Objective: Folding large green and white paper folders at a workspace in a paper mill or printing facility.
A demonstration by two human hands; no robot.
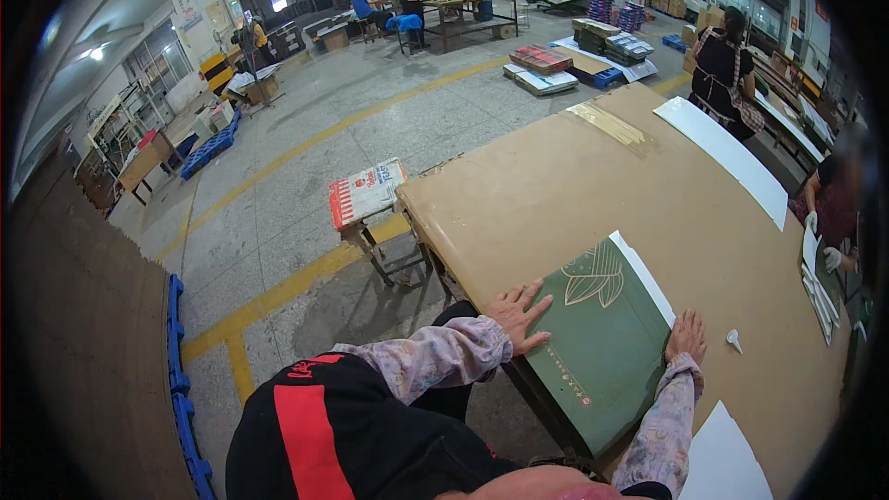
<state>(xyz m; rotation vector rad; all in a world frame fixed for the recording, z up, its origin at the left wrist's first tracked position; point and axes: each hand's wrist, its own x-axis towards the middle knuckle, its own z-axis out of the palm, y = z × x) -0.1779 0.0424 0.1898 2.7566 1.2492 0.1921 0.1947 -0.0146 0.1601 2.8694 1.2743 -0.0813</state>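
A flat green printed paper piece [593, 352] with gold leaf line art lies on the brown-covered table [500, 194] in front of me. A white strip shows along its far right edge. My left hand [520, 317] rests on its left edge, fingers spread and flat. At the opposite edge, my right hand [685, 337] lies with fingers stretched forward, touching the border of the green piece and the table. Neither hand grips anything. To the right of my right hand is a small white pointed object [733, 341], its kind unclear.
White sheets [727, 463] lie near right; another white sheet [722, 153] lies at the far edge. A co-worker's gloved hands [832, 257] hold white pieces at the right. A stool [366, 193] stands left of the table. Stacks [542, 60] sit on the floor beyond.
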